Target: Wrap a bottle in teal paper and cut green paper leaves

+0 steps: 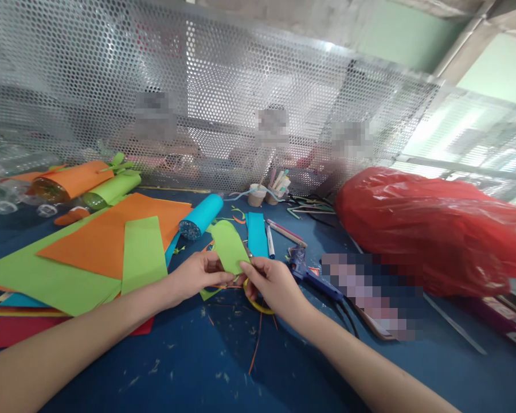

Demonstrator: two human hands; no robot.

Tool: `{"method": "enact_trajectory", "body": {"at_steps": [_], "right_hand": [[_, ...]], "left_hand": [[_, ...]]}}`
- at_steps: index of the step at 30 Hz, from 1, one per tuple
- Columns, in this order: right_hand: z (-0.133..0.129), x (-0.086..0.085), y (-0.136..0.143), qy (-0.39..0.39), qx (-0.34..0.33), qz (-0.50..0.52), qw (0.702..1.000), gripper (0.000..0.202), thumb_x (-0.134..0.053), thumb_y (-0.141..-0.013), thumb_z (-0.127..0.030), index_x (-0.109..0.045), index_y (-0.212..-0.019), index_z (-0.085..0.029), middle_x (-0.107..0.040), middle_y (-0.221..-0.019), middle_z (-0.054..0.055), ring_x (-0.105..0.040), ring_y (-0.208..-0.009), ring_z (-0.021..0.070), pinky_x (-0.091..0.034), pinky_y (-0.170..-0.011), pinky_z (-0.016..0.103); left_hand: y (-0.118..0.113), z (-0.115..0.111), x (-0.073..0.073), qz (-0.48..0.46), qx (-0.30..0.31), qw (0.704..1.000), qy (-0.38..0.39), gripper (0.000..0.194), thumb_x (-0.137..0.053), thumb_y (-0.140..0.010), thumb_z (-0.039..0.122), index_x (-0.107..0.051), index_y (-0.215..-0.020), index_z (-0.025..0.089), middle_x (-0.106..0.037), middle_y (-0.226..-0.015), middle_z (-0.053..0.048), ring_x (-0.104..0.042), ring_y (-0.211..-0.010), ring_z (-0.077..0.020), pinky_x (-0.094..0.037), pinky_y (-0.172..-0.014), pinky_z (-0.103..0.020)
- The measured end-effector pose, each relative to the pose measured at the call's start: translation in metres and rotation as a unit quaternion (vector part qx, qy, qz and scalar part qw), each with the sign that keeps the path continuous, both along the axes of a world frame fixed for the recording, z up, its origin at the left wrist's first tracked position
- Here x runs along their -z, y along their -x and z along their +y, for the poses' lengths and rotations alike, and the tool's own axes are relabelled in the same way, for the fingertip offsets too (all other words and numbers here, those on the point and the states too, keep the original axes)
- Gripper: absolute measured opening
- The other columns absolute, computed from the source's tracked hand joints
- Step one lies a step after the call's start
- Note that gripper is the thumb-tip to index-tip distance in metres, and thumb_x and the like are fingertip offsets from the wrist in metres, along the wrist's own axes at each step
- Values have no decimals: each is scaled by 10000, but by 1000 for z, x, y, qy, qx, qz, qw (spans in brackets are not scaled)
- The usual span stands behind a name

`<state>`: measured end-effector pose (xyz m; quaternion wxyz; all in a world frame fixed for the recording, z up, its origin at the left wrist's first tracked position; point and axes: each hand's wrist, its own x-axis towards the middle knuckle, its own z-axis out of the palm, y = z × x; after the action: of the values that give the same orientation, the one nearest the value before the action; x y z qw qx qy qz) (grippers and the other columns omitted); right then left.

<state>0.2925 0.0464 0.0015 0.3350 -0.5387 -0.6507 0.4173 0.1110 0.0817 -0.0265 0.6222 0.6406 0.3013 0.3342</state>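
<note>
A light green piece of paper (229, 244) with a rounded far end is held up over the blue table. My left hand (195, 276) pinches its near left edge between thumb and fingers. At the lower right edge, my right hand (275, 282) has its thumb on the paper, and its fingers are around yellow-handled scissors (260, 307). Part of a blade shows beside the paper; the rest is hidden. Just beyond lies a blue paper strip (258, 234), next to a marker (270, 241). Thin orange and green paper scraps lie around and below my hands.
Coloured sheets (81, 281) are piled at left, near paper-wrapped bottles (75, 180). A blue-wrapped tube (202, 216) lies in front. To the right are a blue glue gun (316, 280) with a cord, a blurred flat object and a red plastic bag (413, 229). Perforated metal stands behind.
</note>
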Motion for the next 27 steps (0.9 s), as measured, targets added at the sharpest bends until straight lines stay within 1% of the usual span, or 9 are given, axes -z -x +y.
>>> {"method": "enact_trajectory", "body": {"at_steps": [3, 7, 10, 13, 16, 20, 24, 27], "right_hand": [[1, 0, 0, 8, 6, 5, 1000, 332, -465, -915, -359, -591, -665, -181, -559, -465, -39, -535, -392, 105, -440, -441, 193], [2, 0, -1, 14, 10, 9, 1000, 351, -442, -923, -341, -605, -661, -174, -554, -456, -37, -522, -378, 96, -438, -432, 182], [3, 0, -2, 11, 14, 10, 1000, 344, -459, -917, -349, -612, -663, -175, -559, -451, -34, -517, -374, 98, -433, -425, 182], [2, 1, -2, 7, 16, 10, 1000, 333, -487, -904, -379, -613, -668, -180, -565, -451, -34, -524, -374, 105, -424, -415, 188], [1, 1, -2, 6, 11, 7, 1000, 343, -495, -898, -386, -611, -650, -179, -561, -444, -34, -519, -369, 104, -418, -418, 191], [1, 0, -2, -6, 12, 3, 1000, 298, -539, -869, -369, -581, -634, -189, -570, -478, -31, -532, -401, 109, -430, -444, 201], [2, 0, -4, -27, 13, 19, 999, 215, -589, -831, -332, -531, -668, -205, -598, -577, -25, -560, -462, 117, -460, -492, 221], [2, 1, -5, -31, 3, 28, 999, 212, -571, -843, -325, -516, -675, -209, -587, -571, -27, -555, -463, 118, -462, -500, 229]], "left_hand": [[0, 1, -1, 0, -7, 1000, -9, 218, -697, -761, 290, -709, -937, 162, -736, -900, -58, -645, -849, -202, -470, -800, -328], [1, 1, -2, -4, -18, 1000, -13, 127, -643, -756, 206, -718, -850, 166, -725, -829, -34, -633, -792, -176, -466, -781, -301], [2, 0, -4, -3, -14, 1000, -8, 180, -594, -748, 163, -737, -859, 173, -728, -803, -23, -637, -753, -163, -478, -768, -292], [2, -1, -3, -3, -6, 1000, 2, 218, -608, -786, 232, -735, -951, 170, -742, -866, -46, -661, -789, -180, -495, -764, -304], [2, 0, 1, 2, -5, 1000, 8, 306, -698, -759, 296, -709, -1040, 177, -748, -941, -65, -673, -840, -204, -505, -763, -321], [1, 2, 4, 11, -15, 1000, 9, 301, -743, -733, 313, -720, -999, 176, -755, -900, -63, -671, -782, -197, -500, -727, -314], [1, 2, 3, 4, -30, 1000, 6, 297, -743, -733, 339, -720, -975, 167, -752, -919, -67, -662, -812, -193, -491, -779, -319], [1, 1, 3, 2, -32, 999, 10, 298, -745, -727, 324, -717, -978, 166, -750, -922, -67, -662, -796, -187, -497, -783, -324]]}}
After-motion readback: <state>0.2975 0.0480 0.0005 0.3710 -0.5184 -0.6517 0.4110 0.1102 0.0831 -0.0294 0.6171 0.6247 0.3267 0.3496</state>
